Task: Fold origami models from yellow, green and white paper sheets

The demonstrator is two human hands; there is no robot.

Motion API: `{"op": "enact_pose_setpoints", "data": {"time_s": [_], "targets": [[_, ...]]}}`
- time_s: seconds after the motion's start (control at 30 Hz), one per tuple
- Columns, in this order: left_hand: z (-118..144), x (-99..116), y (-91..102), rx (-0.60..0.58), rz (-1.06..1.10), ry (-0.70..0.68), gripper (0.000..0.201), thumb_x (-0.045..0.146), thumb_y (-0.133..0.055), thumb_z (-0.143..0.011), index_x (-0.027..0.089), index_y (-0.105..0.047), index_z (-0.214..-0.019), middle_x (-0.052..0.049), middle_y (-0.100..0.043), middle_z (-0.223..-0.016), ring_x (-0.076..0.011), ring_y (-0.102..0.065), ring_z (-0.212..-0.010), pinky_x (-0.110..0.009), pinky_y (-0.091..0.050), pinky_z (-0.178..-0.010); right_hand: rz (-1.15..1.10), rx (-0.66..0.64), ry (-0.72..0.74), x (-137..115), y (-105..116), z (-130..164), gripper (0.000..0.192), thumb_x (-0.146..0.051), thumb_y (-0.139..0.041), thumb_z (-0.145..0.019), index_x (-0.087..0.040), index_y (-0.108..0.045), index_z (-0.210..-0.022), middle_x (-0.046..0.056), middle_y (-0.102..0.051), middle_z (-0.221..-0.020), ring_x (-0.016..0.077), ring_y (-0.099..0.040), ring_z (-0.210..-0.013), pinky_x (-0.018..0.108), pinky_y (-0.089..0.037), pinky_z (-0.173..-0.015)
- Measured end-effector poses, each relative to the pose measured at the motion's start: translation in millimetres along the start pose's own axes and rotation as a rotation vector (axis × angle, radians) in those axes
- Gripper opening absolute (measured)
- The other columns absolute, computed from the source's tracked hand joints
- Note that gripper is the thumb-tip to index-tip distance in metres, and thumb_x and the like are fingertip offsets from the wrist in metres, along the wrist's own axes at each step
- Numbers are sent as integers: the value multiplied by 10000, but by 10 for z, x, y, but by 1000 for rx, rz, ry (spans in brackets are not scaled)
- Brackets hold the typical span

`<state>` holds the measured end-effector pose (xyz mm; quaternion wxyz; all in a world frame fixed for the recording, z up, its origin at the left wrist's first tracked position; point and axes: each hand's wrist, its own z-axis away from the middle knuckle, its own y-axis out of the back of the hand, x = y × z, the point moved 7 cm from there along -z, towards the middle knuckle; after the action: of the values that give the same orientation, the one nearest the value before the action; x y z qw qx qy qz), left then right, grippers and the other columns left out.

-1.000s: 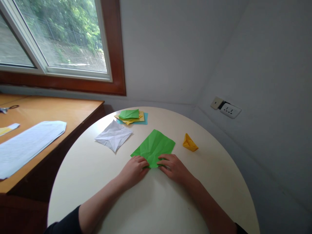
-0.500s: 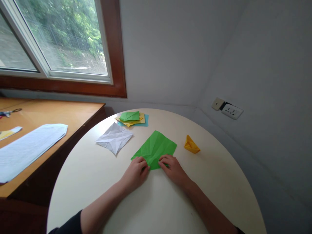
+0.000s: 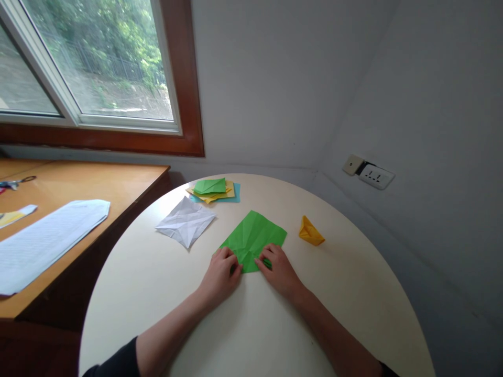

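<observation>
Taking hold of the creased green sheet at about eight o'clock of its own face with the left hand, with fingers half curled and thumb near the fingertips. Holding at between four and five o'clock with the right hand, curled much the same, with green showing between thumb and fingers. Cannot tell how firm either pinch is.

Drawn in closer at the right fingers than a second ago, when more spread; covering more of the sheet's nine o'clock side with the left fingers than half a second ago. Suggesting a small change of grip, with work centred on the near edge and most of the sheet lying flat on the round table.

Farther out from the sheet: at three o'clock, a folded orange paper, well apart; at ten, a creased white sheet; at eleven, a pile of coloured papers, topped with green.
</observation>
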<state>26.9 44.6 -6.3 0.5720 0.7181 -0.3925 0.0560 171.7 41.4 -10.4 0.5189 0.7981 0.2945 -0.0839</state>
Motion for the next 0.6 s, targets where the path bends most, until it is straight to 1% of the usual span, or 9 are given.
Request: {"op": "enact_pose_setpoints", "data": {"time_s": [0.13,0.3,0.43,0.47,0.53,0.57,0.6], "targets": [[1,-5,1,5,15,14,173,189,-507,-769,179,-527,-597,-58,-541,-764,-196,-507,-773,-342,-440,-722,29,6,14,-13,3,0,136,-194,-551,-792,-194,-528,-658,33,-550,-770,171,-519,-751,320,-455,-706],[-6,-19,-5,12,25,27,155,175,-525,-748,176,-517,-593,-60,-534,-757,-200,-495,-773,-346,-437,-720,51,-20,-6,-4,-10,-3,126,-180,-577,-773,-195,-520,-661,35,-553,-781,179,-518,-772,321,-453,-720],[-11,-19,-3,7,6,24,125,173,-532,-735,181,-525,-611,-56,-533,-758,-202,-493,-778,-349,-438,-721,66,-27,-22,8,-21,0,63,-179,-577,-775,-195,-534,-731,37,-569,-807,187,-523,-797,324,-446,-738],[-11,-18,1,3,-3,25,101,174,-536,-733,183,-534,-632,-55,-536,-765,-203,-497,-783,-353,-438,-725,70,-30,-21,8,-24,1,34,-179,-575,-777,-193,-544,-770,41,-576,-825,191,-526,-811,329,-445,-749],[-9,-14,13,-8,-23,24,39,171,-538,-733,188,-561,-706,-57,-552,-798,-210,-507,-804,-366,-439,-745,83,-37,-8,-3,-24,3,66,-183,-561,-791,-190,-560,-856,53,-587,-866,199,-529,-837,341,-444,-765],[-7,-7,19,-16,-32,15,54,168,-534,-735,192,-576,-760,-62,-563,-831,-215,-513,-828,-379,-439,-764,92,-42,2,-11,-23,4,94,-186,-551,-800,-189,-565,-892,59,-589,-883,204,-529,-847,346,-443,-768],[-5,3,26,-23,-42,1,110,161,-525,-739,195,-588,-823,-69,-577,-878,-224,-519,-863,-400,-435,-792,101,-50,13,-18,-24,5,114,-190,-543,-808,-189,-570,-919,65,-591,-897,207,-529,-855,349,-443,-770]]}}
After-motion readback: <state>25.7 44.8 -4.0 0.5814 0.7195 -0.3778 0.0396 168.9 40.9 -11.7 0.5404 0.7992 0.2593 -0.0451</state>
